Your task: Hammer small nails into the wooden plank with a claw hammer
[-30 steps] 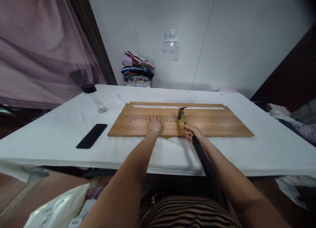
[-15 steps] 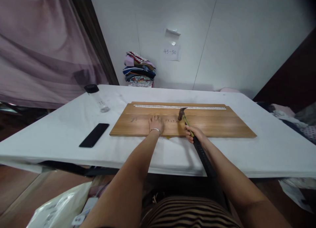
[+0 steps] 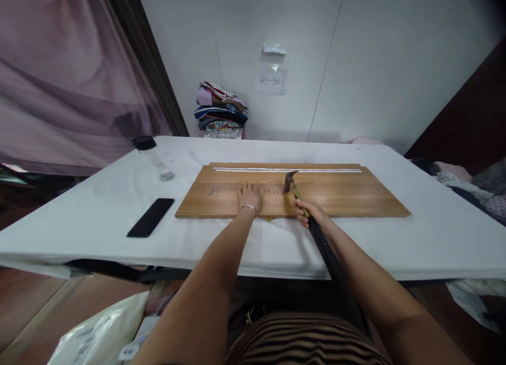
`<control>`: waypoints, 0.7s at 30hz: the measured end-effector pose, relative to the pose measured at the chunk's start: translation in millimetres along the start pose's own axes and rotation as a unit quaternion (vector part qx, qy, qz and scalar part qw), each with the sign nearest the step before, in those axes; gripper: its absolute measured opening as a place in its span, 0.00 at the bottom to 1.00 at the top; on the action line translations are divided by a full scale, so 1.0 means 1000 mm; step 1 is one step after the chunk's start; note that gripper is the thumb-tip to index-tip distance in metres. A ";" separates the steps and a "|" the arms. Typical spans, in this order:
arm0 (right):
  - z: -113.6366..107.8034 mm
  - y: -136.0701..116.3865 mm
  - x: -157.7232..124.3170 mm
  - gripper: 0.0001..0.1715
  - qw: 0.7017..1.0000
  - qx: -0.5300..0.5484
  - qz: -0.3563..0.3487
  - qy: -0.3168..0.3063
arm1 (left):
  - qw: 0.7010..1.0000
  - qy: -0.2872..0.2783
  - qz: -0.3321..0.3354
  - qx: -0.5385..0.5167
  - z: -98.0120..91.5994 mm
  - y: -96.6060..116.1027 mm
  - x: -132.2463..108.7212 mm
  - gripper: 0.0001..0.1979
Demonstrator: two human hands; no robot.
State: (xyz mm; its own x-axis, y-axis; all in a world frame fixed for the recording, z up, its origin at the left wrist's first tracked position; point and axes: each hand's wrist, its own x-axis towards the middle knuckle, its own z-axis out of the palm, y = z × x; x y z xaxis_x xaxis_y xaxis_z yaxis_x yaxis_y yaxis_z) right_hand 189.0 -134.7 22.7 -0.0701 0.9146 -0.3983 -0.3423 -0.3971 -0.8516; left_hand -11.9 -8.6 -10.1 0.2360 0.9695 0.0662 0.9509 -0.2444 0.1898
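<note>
My right hand [image 3: 310, 213] is closed around the handle of a claw hammer [image 3: 290, 182], near its neck. The hammer's head is at the board, by the right end of a short row of nails [image 3: 272, 191]; whether it touches one I cannot tell. Flat on the wooden board [image 3: 348, 196] lies my left hand [image 3: 250, 197], fingers stretched out, to the left of that row. A few more loose-looking nails [image 3: 212, 191] are at the board's left part. Two thin white strips [image 3: 256, 170] run along its far side.
A white-covered table [image 3: 427, 244] carries the board. To the left are a black phone [image 3: 151, 217] and a clear bottle with a black lid [image 3: 160, 167]. Folded clothes [image 3: 221, 112] are stacked at the back, against the wall. A plastic bag [image 3: 98, 333] sits on the floor.
The view has shifted slightly. The hammer's head stays by the right end of the nail row, and my left hand keeps its place on the board.
</note>
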 end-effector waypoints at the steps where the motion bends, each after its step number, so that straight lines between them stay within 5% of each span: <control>1: 0.000 0.000 -0.001 0.19 1.000 0.001 -0.001 0.001 | 1.000 0.001 0.000 0.000 0.000 0.000 0.000 0.25; 21: -0.002 -0.002 -0.001 0.18 1.000 0.008 -0.007 -0.003 | 1.000 0.012 0.003 -0.001 0.001 0.000 0.001 0.24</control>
State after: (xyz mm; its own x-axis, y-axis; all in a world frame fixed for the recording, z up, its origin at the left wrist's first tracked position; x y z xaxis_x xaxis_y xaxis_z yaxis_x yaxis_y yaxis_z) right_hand 191.9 -135.2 23.8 -0.0704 0.9208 -0.3836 -0.3589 -0.3822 -0.8515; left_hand -11.6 -8.0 -11.5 0.2360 0.9675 0.0906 0.9494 -0.2494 0.1907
